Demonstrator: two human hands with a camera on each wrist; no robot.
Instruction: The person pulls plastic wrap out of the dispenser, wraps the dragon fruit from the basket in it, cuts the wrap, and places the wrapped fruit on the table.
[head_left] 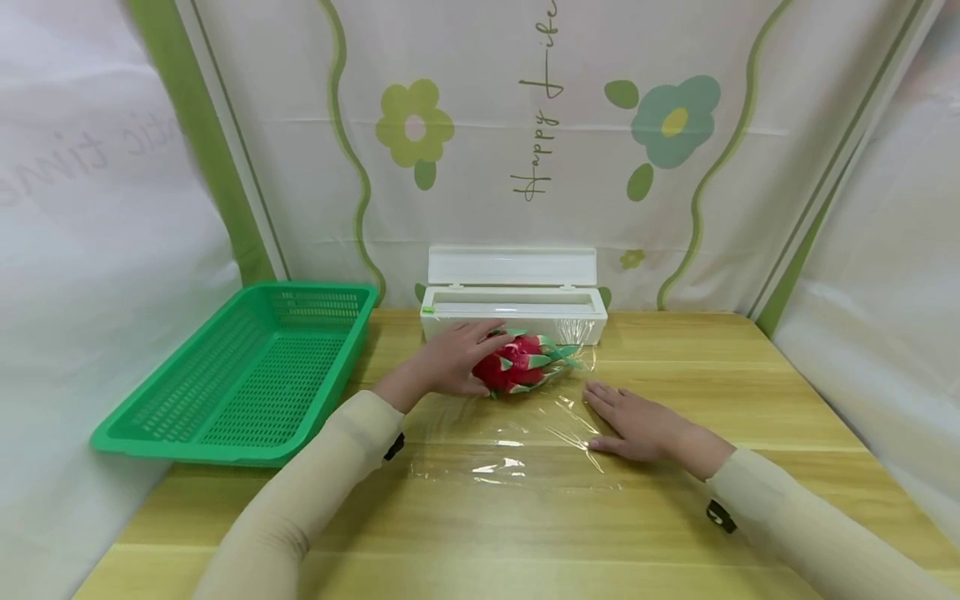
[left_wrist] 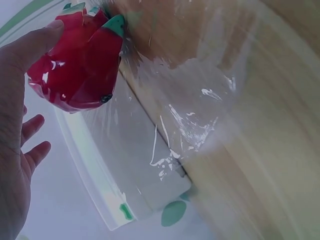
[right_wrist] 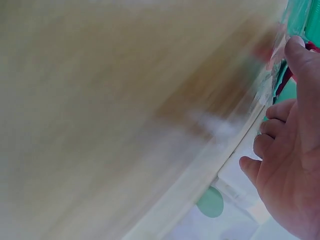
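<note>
A red dragon fruit [head_left: 525,362] with green-tipped scales lies on a sheet of clear cling film [head_left: 510,462] spread over the wooden table. My left hand [head_left: 456,358] holds the fruit from its left side, the thumb on its skin in the left wrist view. To the right, my right hand [head_left: 637,425] lies palm down with extended fingers at the film's right edge. Behind the fruit stands a white cling film box [head_left: 540,323], its lid [head_left: 512,267] raised; the film runs from its front toward me.
A green plastic basket [head_left: 191,454] with slotted walls sits at the table's left side. The wooden table [head_left: 750,533] reaches to a printed cloth [head_left: 480,200] at the back, and white cloth hangs on both sides.
</note>
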